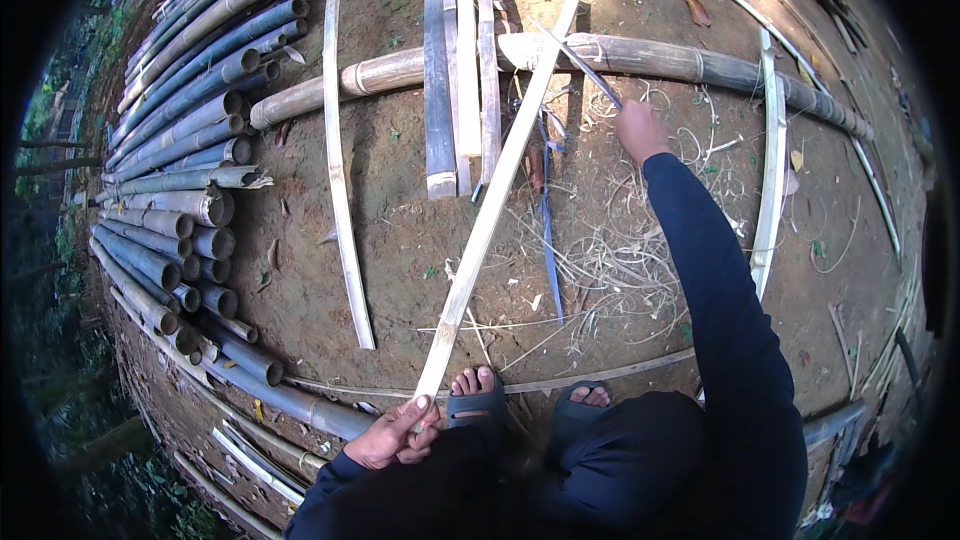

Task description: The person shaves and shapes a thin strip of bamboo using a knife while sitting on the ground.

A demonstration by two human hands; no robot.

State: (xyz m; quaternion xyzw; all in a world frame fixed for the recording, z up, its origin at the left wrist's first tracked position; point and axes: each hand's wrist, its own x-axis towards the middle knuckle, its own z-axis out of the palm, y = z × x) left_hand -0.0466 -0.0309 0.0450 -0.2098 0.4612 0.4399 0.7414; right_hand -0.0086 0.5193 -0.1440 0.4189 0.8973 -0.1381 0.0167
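Observation:
My left hand (396,434) is closed on the near end of a long, pale bamboo strip (497,190). This strip slants up and away to the right, its far part lying across a horizontal bamboo pole (660,58). In my right hand (641,131), fingers wrapped round its handle, is a knife (592,73). The handle is hidden in the fist. The narrow blade points up and left, its tip near the far part of the strip; I cannot tell whether it touches. Curly bamboo shavings (625,260) litter the soil below my right forearm.
Stacked bamboo poles (235,68) fill the left side, cut ends facing inward. Split bamboo slats (440,80) lean over the horizontal pole. Single strips lie to the left (337,150) and right (770,165). A blue strap (549,240) is on the ground beyond my sandalled feet (478,395).

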